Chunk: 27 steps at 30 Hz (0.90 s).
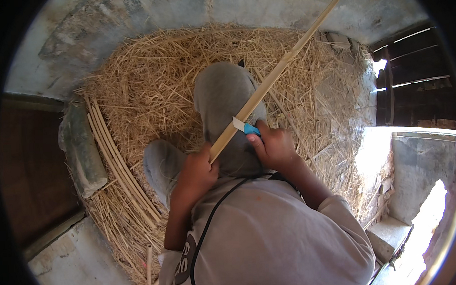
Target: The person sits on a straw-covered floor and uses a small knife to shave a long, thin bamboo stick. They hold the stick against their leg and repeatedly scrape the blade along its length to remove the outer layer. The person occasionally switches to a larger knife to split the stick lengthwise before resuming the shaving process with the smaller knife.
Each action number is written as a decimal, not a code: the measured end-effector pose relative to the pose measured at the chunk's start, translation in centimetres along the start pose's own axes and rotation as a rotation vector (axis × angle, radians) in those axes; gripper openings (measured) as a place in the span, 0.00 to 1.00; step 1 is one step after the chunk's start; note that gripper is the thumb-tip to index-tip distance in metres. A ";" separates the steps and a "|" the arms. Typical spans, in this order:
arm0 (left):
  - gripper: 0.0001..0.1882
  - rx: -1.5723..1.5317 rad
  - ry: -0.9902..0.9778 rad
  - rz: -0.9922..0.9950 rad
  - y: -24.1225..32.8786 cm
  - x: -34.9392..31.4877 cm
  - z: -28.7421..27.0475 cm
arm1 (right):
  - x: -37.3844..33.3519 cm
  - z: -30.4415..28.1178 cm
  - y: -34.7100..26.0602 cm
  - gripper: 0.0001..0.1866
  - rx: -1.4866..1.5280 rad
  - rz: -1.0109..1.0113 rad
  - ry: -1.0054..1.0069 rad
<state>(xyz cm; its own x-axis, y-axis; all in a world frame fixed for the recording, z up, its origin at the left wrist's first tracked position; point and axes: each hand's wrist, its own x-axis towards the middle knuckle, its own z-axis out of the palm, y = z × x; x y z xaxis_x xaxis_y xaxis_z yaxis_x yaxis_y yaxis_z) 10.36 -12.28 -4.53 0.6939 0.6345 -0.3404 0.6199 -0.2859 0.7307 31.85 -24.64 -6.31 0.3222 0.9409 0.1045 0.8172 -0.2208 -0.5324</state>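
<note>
A long, pale strip of split bamboo or wood (pixel 276 73) runs slantwise from my lap up to the far right, passing over my raised knee. My left hand (pixel 193 170) is closed round its near end. In my right hand (pixel 276 145) is a utility knife (pixel 249 128) with a blue handle, its fingers wrapped round it. The knife's blade lies against the strip, a little beyond my left hand. Whether the blade is cutting in cannot be made out.
Loose straw and shavings (pixel 155 74) cover the floor around my legs. Several long thin strips (pixel 119 156) lie at the left beside a thick log (pixel 82 147). Walls (pixel 183 11) stand at the back, and dark wooden boards (pixel 416 80) at the right. A concrete block (pixel 389 236) sits at the lower right.
</note>
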 end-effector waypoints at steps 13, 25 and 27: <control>0.16 0.006 -0.148 -0.263 -1.9 -7.8 -1.5 | 0.0 0.7 0.0 0.26 0.016 0.028 0.007; 0.08 0.078 -0.019 -0.261 -4.3 -15.5 -5.4 | 0.3 1.0 -0.1 0.27 0.066 0.058 0.010; 0.08 0.110 -0.003 -0.190 -4.9 -14.5 -5.6 | 0.4 0.9 0.0 0.26 0.098 0.029 0.030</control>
<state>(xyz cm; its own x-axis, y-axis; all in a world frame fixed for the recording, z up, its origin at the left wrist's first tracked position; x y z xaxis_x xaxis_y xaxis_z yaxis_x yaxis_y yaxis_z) -4.82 -16.11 0.10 0.5615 0.6824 -0.4681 0.7761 -0.2380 0.5840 31.54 -24.07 -7.06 0.3607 0.9259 0.1120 0.7571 -0.2206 -0.6150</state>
